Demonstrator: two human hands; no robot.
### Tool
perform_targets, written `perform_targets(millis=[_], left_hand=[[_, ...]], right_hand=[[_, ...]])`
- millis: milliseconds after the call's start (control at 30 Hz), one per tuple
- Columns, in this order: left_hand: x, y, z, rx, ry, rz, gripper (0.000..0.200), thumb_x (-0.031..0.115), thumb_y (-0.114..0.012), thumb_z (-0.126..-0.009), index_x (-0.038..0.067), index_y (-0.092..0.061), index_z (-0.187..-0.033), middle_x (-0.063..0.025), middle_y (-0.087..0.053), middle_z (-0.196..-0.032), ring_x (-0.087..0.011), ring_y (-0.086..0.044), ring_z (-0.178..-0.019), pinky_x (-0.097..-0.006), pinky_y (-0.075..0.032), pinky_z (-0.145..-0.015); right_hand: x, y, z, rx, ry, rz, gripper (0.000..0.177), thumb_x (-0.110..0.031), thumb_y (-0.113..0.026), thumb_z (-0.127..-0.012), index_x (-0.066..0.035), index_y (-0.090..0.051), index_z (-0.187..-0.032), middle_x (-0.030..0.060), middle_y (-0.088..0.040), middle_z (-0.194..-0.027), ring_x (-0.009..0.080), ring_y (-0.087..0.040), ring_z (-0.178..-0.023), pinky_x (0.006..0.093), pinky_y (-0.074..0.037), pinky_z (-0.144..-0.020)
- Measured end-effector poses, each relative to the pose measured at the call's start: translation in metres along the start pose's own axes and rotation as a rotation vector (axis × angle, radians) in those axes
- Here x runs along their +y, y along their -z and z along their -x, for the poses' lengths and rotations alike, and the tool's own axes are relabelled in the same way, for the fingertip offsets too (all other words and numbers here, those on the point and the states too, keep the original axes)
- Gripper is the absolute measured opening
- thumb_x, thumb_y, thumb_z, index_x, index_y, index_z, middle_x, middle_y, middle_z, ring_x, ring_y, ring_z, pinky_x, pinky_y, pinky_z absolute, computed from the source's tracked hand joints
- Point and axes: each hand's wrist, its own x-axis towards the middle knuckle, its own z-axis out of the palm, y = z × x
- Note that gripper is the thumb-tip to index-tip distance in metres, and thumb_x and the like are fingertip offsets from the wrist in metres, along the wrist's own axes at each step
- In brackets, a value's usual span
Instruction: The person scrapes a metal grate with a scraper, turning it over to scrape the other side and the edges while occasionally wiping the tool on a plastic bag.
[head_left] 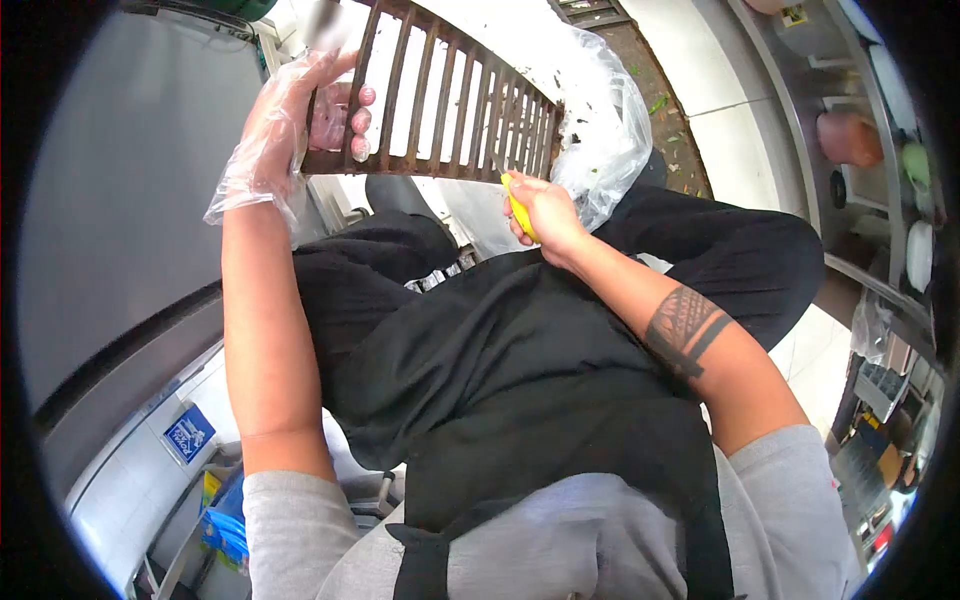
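Observation:
A rusty metal drain grate (395,165) with many parallel bars is tilted up in front of me. My left hand (325,115), in a clear plastic glove, grips its left end with the fingertips curled round the end bar. In my right hand (550,215), which looks bare, is a tool with a yellow handle (519,208). Its thin blade points up at the lower edge of the grate, near the right end; the kind of tool I cannot tell. Behind the grate's right end lies a clear plastic bag (612,125) with dark specks on it.
An open floor channel (665,110) with dirt and green scraps runs at the upper right, another grate (592,12) at its far end. Steel shelving (800,130) with containers stands along the right. A large grey panel (130,190) rises close on the left. My legs flank the work.

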Motion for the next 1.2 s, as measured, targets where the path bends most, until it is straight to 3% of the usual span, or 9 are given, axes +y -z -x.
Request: perform_targets(millis=[267,433,567,667,767,867,1000,1133,1200], left_hand=[[-0.002,0.010,-0.008,-0.079,0.024,0.045,0.073,0.048,-0.064,-0.106,-0.006,-0.045,-0.151,-0.0114,-0.063,-0.092,-0.0170,-0.061,-0.069,-0.0327,-0.056,-0.057],[-0.002,0.007,-0.010,-0.081,0.053,0.094,0.072,0.048,-0.064,-0.105,-0.007,-0.047,-0.149,-0.0113,-0.063,-0.093,-0.0175,-0.062,-0.070,-0.0338,-0.057,-0.057],[-0.004,0.012,-0.013,-0.102,0.024,0.044,0.069,0.050,-0.063,-0.105,-0.007,-0.050,-0.142,-0.0099,-0.063,-0.093,-0.0174,-0.063,-0.071,-0.0350,-0.058,-0.058],[0.002,0.007,-0.010,-0.028,0.012,0.024,0.051,0.045,-0.068,-0.101,0.002,-0.059,-0.128,-0.0086,-0.063,-0.091,-0.0189,-0.063,-0.070,-0.0370,-0.057,-0.054],[0.002,0.005,-0.011,-0.045,0.061,0.100,0.056,0.045,-0.069,-0.101,-0.003,-0.060,-0.129,-0.0102,-0.064,-0.092,-0.0210,-0.066,-0.070,-0.0379,-0.058,-0.054],[0.002,0.002,-0.003,-0.026,0.040,0.113,0.056,0.052,-0.068,-0.102,-0.002,-0.063,-0.117,-0.0101,-0.065,-0.086,-0.0187,-0.062,-0.061,-0.0360,-0.055,-0.050],[0.016,-0.001,-0.003,0.004,0.073,0.032,0.066,0.061,-0.067,-0.101,-0.005,-0.065,-0.094,-0.0109,-0.064,-0.075,-0.0186,-0.059,-0.051,-0.0347,-0.052,-0.047],[0.015,-0.002,0.002,-0.016,0.029,0.043,0.070,0.063,-0.065,-0.101,-0.006,-0.065,-0.095,-0.0111,-0.065,-0.076,-0.0182,-0.061,-0.052,-0.0341,-0.051,-0.045],[0.012,0.004,0.000,-0.027,0.032,0.015,0.070,0.063,-0.064,-0.101,-0.007,-0.065,-0.096,-0.0118,-0.064,-0.077,-0.0180,-0.062,-0.054,-0.0352,-0.052,-0.045]], right_hand=[[0.016,0.025,-0.014,0.004,-0.109,0.067,0.036,-0.034,-0.060,-0.109,-0.004,-0.070,-0.128,0.0050,-0.064,-0.081,0.0123,-0.052,-0.048,0.0277,-0.032,-0.037],[-0.012,0.025,-0.075,0.010,0.149,-0.134,0.032,-0.033,-0.057,-0.109,-0.004,-0.068,-0.103,0.0063,-0.065,-0.078,0.0139,-0.053,-0.048,0.0301,-0.038,-0.041],[0.027,0.031,-0.052,0.127,0.120,0.208,0.030,-0.034,-0.065,-0.106,-0.006,-0.076,-0.112,0.0021,-0.065,-0.072,0.0109,-0.054,-0.049,0.0296,-0.041,-0.043],[0.027,0.025,-0.086,0.286,0.611,0.475,0.037,-0.029,-0.069,-0.106,-0.003,-0.075,-0.132,-0.0016,-0.060,-0.069,0.0048,-0.050,-0.061,0.0258,-0.042,-0.054],[-0.030,0.010,-0.122,0.484,0.710,0.592,0.037,-0.033,-0.066,-0.107,0.002,-0.077,-0.102,0.0061,-0.059,-0.063,0.0113,-0.053,-0.062,0.0377,-0.048,-0.059],[-0.006,0.008,-0.075,0.326,0.770,0.790,0.049,-0.039,-0.053,-0.110,0.001,-0.072,-0.091,0.0291,-0.070,-0.083,0.0445,-0.072,-0.074,0.0533,-0.052,-0.064],[0.019,0.008,-0.030,0.261,0.648,0.941,0.043,-0.035,-0.050,-0.108,-0.003,-0.073,-0.123,0.0336,-0.069,-0.091,0.0536,-0.071,-0.091,0.0588,-0.056,-0.083],[-0.103,-0.011,-0.083,0.331,0.685,0.840,0.041,-0.030,-0.048,-0.106,0.001,-0.070,-0.090,0.0307,-0.069,-0.089,0.0501,-0.070,-0.088,0.0563,-0.055,-0.074],[-0.071,0.000,-0.080,0.246,0.645,0.955,0.044,-0.032,-0.046,-0.106,0.000,-0.071,-0.089,0.0321,-0.069,-0.088,0.0515,-0.069,-0.087,0.0574,-0.056,-0.077]])
